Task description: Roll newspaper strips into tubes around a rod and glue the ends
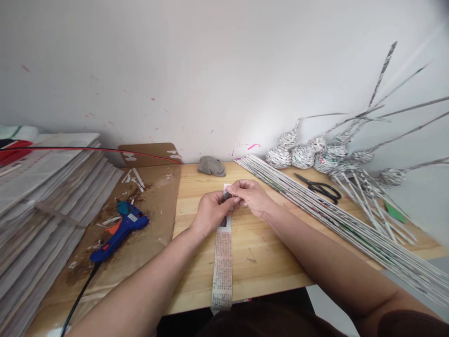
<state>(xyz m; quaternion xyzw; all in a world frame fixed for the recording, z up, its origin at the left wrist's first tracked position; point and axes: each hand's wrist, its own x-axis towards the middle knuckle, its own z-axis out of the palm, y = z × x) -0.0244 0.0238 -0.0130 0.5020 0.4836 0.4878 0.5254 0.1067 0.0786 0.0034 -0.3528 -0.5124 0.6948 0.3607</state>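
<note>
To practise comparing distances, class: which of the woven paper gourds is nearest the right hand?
The leftmost gourd, at the left end of the group; the other gourds all lie farther right, away from the right hand.

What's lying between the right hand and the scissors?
In the head view, a bundle of long rolled-paper sticks lies between the right hand and the scissors; wooden tabletop shows on the hand's side.

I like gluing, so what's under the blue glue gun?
The blue glue gun lies on stained brown cardboard; whatever its body covers can't be seen.
</note>
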